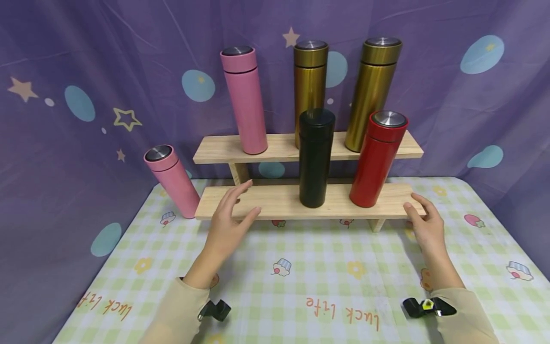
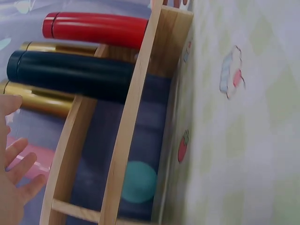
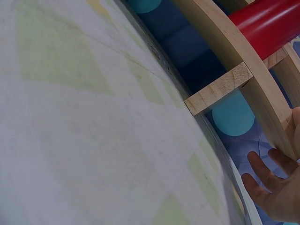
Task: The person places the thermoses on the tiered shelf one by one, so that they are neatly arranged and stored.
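My left hand [image 1: 227, 222] is spread over the left part of the lower board of a two-tier wooden shelf [image 1: 266, 198], holding nothing. In the left wrist view, its fingers [image 2: 21, 164] extend beside the boards. My right hand [image 1: 427, 227] grips the right end of that lower board, thumb at the top and other fingers [image 3: 265, 176] at its underside. On the lower board a black thermos bottle [image 1: 317, 160] and a red thermos bottle [image 1: 378, 162] stand upright. The upper board carries a pink thermos bottle [image 1: 246, 102] and two gold thermos bottles [image 1: 310, 86], one partly hidden.
Another pink thermos bottle [image 1: 174, 181] stands on the table left of the shelf. A green checked tablecloth [image 1: 318, 253] covers the table. Behind hangs a purple patterned curtain [image 1: 142, 62]. A wooden support [image 3: 220, 89] holds up the lower board near its right end.
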`<state>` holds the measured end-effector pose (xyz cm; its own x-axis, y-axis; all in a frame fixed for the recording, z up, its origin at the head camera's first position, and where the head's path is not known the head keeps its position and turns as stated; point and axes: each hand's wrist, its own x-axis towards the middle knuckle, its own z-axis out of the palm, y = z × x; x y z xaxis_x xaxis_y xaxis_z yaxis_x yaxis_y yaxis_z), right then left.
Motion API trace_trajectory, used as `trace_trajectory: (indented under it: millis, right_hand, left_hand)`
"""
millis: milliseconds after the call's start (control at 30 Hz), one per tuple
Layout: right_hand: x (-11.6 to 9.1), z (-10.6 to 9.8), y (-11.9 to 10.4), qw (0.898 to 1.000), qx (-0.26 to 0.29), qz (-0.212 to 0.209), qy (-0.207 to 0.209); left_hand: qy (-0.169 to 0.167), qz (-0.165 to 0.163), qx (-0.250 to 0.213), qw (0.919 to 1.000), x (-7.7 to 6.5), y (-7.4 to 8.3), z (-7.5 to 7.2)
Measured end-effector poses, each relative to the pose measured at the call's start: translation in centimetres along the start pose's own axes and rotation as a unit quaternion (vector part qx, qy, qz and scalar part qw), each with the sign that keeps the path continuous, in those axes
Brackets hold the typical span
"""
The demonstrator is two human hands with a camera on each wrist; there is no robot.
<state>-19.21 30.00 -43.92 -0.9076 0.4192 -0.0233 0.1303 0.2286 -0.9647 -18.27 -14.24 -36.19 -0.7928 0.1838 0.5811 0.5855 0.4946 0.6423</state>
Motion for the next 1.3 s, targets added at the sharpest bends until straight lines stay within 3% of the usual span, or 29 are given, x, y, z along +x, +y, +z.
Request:
trace_trajectory:
  millis: [533, 767, 967, 1200, 1300]
  right_hand:
    - [0.0, 0.0, 0.1, 1.0, -0.008, 0.002, -0.001]
    - [0.1, 0.0, 0.2, 1.0, -0.008, -0.002, -0.006]
    - [0.1, 0.0, 0.2, 1.0, -0.002, -0.004, -0.008]
    - [0.1, 0.1, 0.1, 1.0, 0.002, -0.003, -0.006]
    - [0.0, 0.1, 0.1, 1.0, 0.0, -0.004, -0.004]
  left_hand:
    - [0.054, -0.011, 0.008, 0.9985, -2.1, -2.4, -4.6]
    - [0.071, -0.047, 0.02, 0.9962, -3.3, -3.6, -6.5]
    - [0.094, -0.041, 0.008, 0.9947, -4.1, -5.0, -7.9]
    - [0.106, -0.088, -0.009, 0.9904, -4.9, -6.3, -9.2]
    - [0.119, -0.091, -0.014, 0.9885, -5.0, -6.9, -9.5]
